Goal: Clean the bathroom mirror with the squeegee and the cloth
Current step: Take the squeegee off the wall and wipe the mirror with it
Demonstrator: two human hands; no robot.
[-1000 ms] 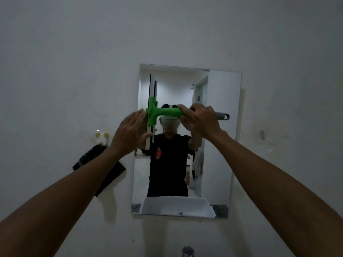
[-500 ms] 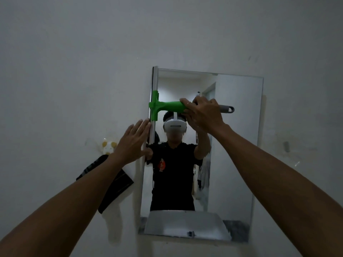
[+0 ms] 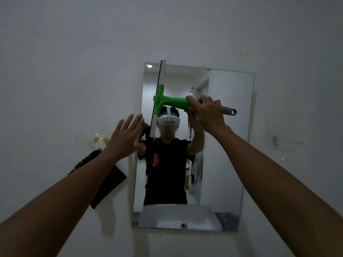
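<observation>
Two bare arms reach up from the lower corners of the frame toward a mirror fixed to a pale wall at the centre. At the left of the frame, a dark cloth hangs on the wall below a small white and yellow hook, partly hidden behind the left forearm. Just right of it, the left hand is spread flat with straight fingers and holds nothing; its fingertips lie at the mirror's left edge, though whether they touch the glass cannot be told. Further right, in the upper left part of the mirror, the squeegee stands with its long blade upright against the glass, the blade's top reaching just over the mirror's upper edge. Its green handle runs sideways to the right into a grey end. The right hand grips that handle, fingers curled round it, at the centre of the frame.
</observation>
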